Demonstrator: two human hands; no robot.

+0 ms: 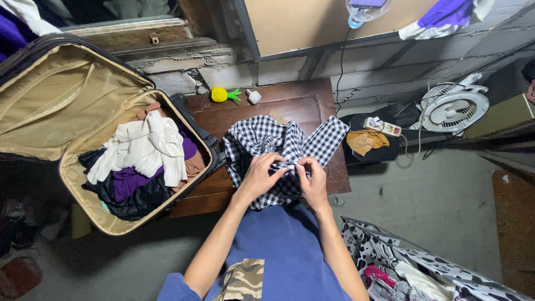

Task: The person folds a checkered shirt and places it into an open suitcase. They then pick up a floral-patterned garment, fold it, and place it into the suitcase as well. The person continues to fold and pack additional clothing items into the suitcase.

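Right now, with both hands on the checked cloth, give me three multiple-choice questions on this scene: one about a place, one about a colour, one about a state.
1. Where does the small yellow pineapple-shaped toy lie?
A. on the dark wooden table
B. inside the suitcase
C. on the floor

2. What colours is the checked fabric garment?
A. red and blue
B. black and white
C. green and yellow

3. What state is the beige-lined fabric suitcase in?
A. zipped shut
B. open and bare
C. open with clothes inside

Answers: 1 A, it rests at the table's far edge by the wall. 2 B, the left hand and right hand pinch black-and-white checks. 3 C, the lid stands back over a pile of clothes.
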